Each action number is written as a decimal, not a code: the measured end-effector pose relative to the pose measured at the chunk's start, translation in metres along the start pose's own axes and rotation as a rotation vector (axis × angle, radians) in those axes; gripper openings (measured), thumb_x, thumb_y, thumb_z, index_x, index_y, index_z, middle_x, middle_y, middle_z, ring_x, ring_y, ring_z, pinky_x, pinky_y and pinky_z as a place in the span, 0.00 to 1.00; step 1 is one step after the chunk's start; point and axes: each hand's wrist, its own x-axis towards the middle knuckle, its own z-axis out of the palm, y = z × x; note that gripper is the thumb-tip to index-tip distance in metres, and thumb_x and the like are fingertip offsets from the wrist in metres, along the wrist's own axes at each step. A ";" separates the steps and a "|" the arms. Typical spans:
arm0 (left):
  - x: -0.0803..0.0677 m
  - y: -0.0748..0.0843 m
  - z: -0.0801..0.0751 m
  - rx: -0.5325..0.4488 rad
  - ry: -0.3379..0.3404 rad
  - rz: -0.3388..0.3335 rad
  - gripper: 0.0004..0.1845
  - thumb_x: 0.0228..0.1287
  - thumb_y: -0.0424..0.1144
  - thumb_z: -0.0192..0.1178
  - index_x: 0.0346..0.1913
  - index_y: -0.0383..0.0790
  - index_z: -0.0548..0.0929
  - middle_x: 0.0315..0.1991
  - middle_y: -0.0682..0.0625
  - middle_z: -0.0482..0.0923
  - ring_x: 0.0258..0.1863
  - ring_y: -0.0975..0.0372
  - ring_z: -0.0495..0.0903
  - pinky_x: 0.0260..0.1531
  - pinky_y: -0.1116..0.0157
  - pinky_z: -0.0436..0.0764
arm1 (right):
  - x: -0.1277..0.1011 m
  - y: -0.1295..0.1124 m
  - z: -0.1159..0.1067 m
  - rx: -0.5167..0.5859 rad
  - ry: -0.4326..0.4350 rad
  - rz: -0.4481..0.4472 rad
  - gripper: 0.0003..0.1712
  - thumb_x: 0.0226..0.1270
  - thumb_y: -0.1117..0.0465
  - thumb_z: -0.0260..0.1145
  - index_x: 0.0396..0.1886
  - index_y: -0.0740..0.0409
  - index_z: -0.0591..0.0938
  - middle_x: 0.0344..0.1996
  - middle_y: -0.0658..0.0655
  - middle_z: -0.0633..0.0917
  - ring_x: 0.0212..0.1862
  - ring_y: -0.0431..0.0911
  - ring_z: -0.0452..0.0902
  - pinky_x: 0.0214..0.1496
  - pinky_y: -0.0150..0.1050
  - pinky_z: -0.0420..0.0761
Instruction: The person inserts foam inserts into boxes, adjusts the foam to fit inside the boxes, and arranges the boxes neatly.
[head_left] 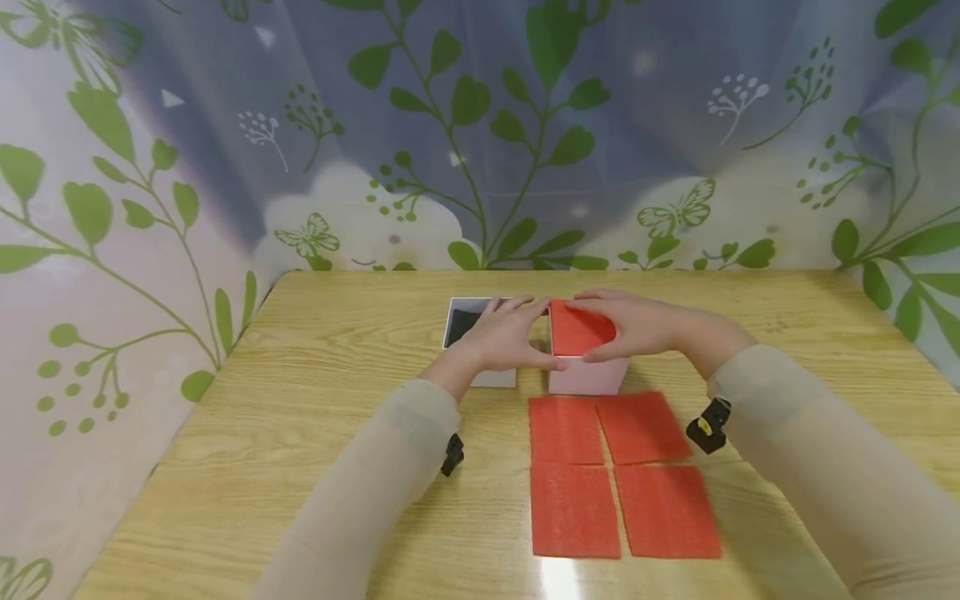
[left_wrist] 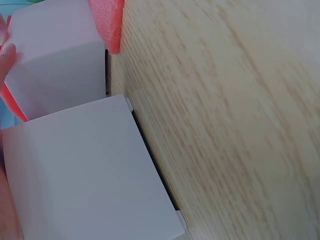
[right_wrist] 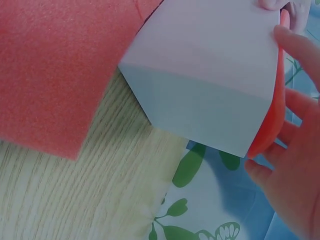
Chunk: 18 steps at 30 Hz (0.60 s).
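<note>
A white box (head_left: 588,377) stands with a red foam sheet (head_left: 577,329) over its top, bulging slightly above the rim in the right wrist view. My right hand (head_left: 637,323) spans the sheet's right side, its thumb by the front edge and its fingers toward the back. The fingertips (right_wrist: 257,171) touch the sheet near a corner of the box. My left hand (head_left: 506,335) reaches across a second white box (left_wrist: 90,175), thumb at the front of the sheet-topped box and fingertips at its far left corner. Dark material (head_left: 463,325) lies inside the second box, partly hidden by the left hand.
Several red foam squares lie flat on the wooden table (head_left: 300,417) in front of the boxes, among them a near left square (head_left: 575,510) and a far right square (head_left: 643,427). A leaf-patterned curtain (head_left: 480,125) hangs behind the table.
</note>
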 end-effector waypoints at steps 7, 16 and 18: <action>-0.001 0.000 -0.001 0.003 0.004 0.001 0.54 0.50 0.71 0.56 0.74 0.46 0.49 0.69 0.56 0.59 0.71 0.59 0.44 0.67 0.49 0.38 | 0.000 0.004 0.003 0.045 -0.015 -0.020 0.48 0.60 0.43 0.65 0.73 0.59 0.55 0.71 0.65 0.51 0.70 0.62 0.44 0.65 0.63 0.50; -0.001 0.000 -0.001 -0.004 0.005 0.005 0.55 0.50 0.71 0.56 0.74 0.46 0.49 0.69 0.56 0.60 0.71 0.58 0.45 0.67 0.50 0.38 | 0.003 0.000 0.015 -0.088 0.074 0.036 0.40 0.69 0.40 0.50 0.73 0.56 0.55 0.72 0.63 0.51 0.71 0.60 0.42 0.66 0.64 0.43; -0.001 0.000 -0.001 -0.004 0.003 -0.001 0.55 0.50 0.71 0.56 0.74 0.47 0.48 0.69 0.56 0.59 0.71 0.59 0.44 0.67 0.50 0.37 | 0.005 -0.004 0.018 -0.125 0.086 0.037 0.41 0.70 0.39 0.49 0.73 0.56 0.54 0.72 0.63 0.51 0.71 0.59 0.42 0.66 0.63 0.41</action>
